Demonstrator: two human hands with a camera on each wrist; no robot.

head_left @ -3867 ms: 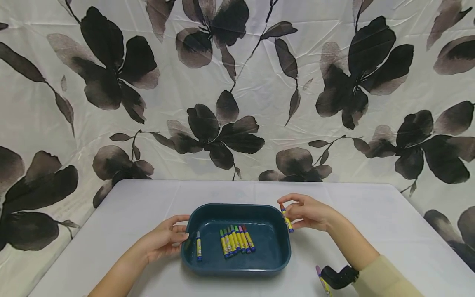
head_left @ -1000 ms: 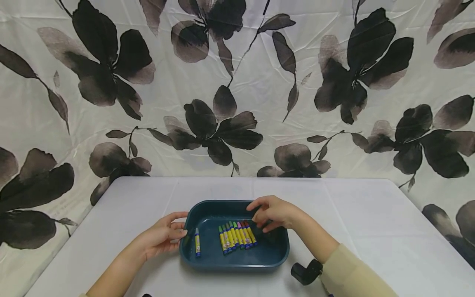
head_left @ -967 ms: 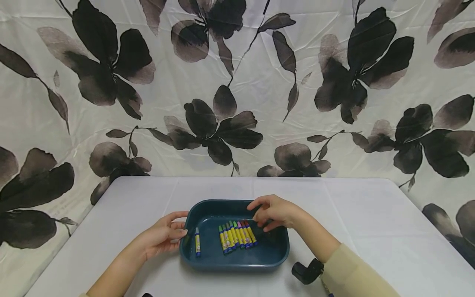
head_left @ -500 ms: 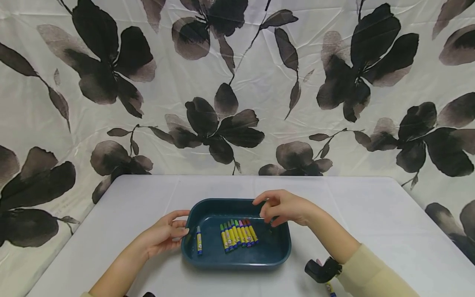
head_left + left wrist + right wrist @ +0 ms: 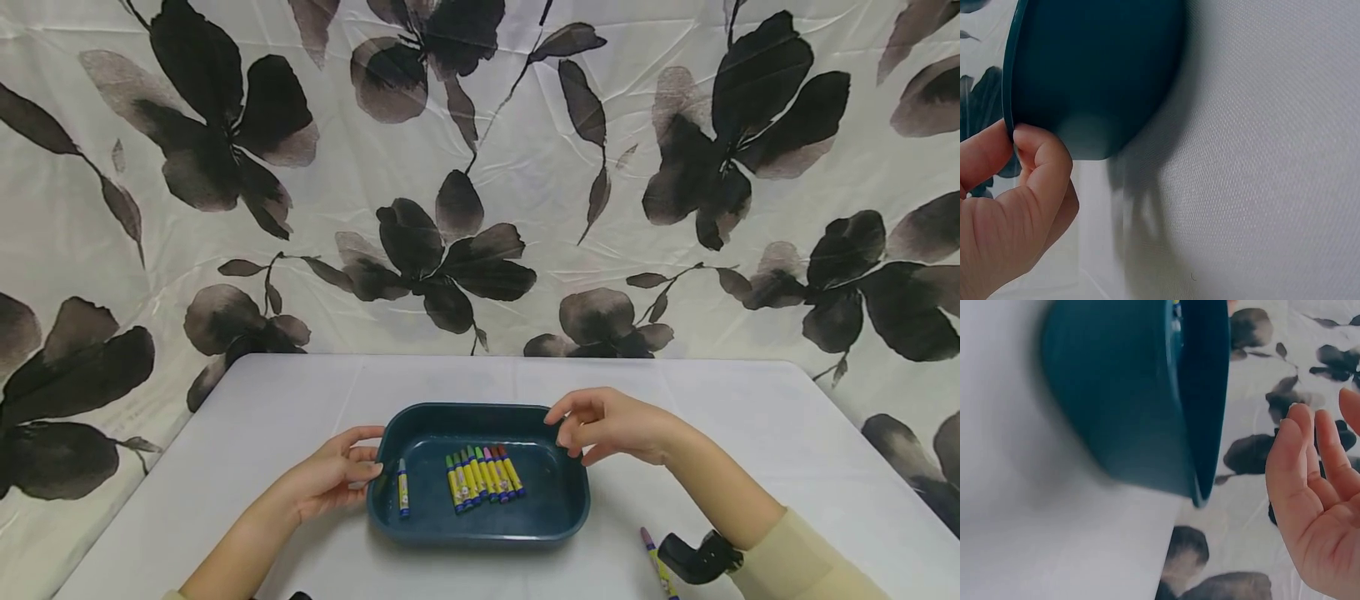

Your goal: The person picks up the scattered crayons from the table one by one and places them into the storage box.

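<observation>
My left hand (image 5: 326, 479) pinches the left rim of a dark teal tray (image 5: 543, 512), thumb and finger on either side of the edge in the left wrist view. Inside the tray, several crayons (image 5: 483, 477) with yellow-and-blue wrappers lie side by side, slightly slanted. A single grey-tipped crayon (image 5: 403, 492) lies apart near the tray's left wall. Over the tray's back right corner hovers my right hand (image 5: 615, 427), fingers loosely bent and holding nothing; the right wrist view shows the hand (image 5: 1322, 506) apart from the rim.
A purple-tipped crayon (image 5: 649, 548) lies on the white table (image 5: 720, 450) right of the tray, partly behind the black wrist camera (image 5: 697, 558). Behind the table's far edge hangs a floral cloth (image 5: 450, 125).
My right hand earlier held a red-orange-tipped crayon beside the tray; the row then gained a crayon at its right end. Since then the empty hand has drawn right. My left hand stays.
</observation>
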